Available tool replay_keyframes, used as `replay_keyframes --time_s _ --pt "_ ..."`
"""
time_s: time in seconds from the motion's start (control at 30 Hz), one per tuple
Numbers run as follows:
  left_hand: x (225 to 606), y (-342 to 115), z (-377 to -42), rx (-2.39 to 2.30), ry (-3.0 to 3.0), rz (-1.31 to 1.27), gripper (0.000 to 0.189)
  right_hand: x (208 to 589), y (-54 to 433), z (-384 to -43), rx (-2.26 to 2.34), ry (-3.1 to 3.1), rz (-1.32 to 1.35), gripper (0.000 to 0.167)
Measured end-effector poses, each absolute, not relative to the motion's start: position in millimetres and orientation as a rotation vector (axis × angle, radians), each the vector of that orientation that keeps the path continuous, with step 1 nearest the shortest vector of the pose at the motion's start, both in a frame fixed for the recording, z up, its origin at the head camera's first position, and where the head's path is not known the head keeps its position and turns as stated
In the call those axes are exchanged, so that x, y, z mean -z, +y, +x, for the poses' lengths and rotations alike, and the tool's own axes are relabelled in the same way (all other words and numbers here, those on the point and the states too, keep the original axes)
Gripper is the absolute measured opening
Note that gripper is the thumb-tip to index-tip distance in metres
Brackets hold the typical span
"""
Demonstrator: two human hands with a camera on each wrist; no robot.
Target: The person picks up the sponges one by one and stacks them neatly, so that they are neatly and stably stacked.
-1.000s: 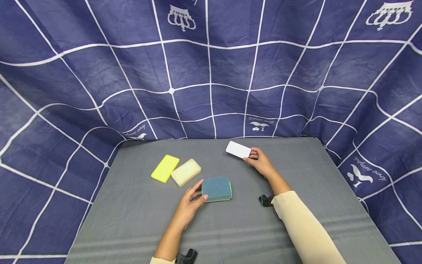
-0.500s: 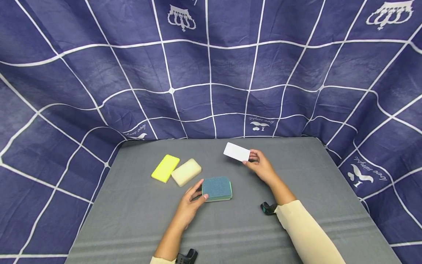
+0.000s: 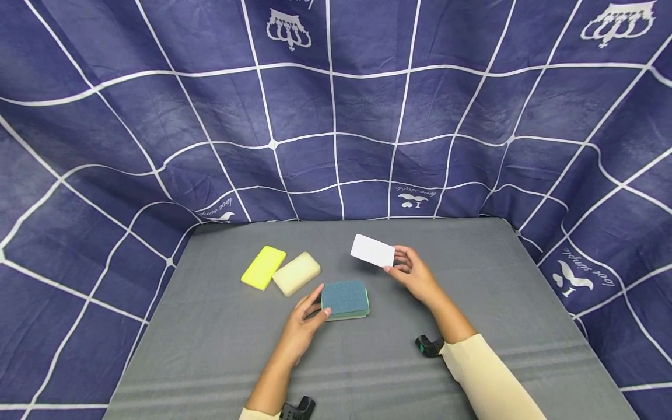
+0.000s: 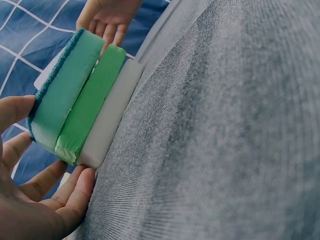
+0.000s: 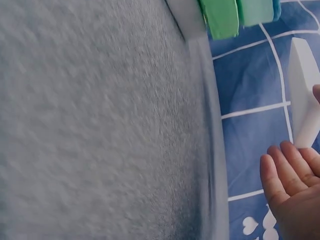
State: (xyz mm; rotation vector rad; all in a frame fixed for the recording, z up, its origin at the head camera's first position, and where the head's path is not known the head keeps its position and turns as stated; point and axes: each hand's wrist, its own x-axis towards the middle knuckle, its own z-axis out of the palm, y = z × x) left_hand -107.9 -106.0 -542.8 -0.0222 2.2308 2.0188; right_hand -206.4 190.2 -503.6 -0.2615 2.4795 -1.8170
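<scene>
A stack of sponges lies on the grey table near its middle. From the bottom up, the left wrist view shows a white block (image 4: 114,112), a green sponge (image 4: 94,102) and a teal sponge (image 4: 70,92) with a dark scouring top (image 3: 345,296). My left hand (image 3: 298,333) steadies the stack's left end between thumb and fingers. Held up by one end, a white sponge block (image 3: 373,251) tilts in my right hand (image 3: 417,278), behind and to the right of the stack. In the right wrist view the held block (image 5: 303,92) is raised above the table surface.
A bright yellow sponge (image 3: 263,268) and a cream sponge (image 3: 296,274) lie side by side at the left rear of the table. A blue curtain (image 3: 367,105) with white grid lines surrounds the table's back and sides. Each wrist wears a black camera strap.
My right hand has come nearer and slightly left with the white sponge block, closer to the stack. My left hand and the stack have stayed put.
</scene>
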Motion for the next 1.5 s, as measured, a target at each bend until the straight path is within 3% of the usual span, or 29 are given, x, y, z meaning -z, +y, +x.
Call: replay_keyframes --time_s 0.4,1.5 --pt "544 -104 -108 -2.015 2.255 -0.035 0.062 522 186 -187 1.836 2.475 -0.374 0.062" --pt "544 -102 -108 -2.034 2.258 -0.055 0.065 513 148 -142 1.775 2.533 -0.651 0.064"
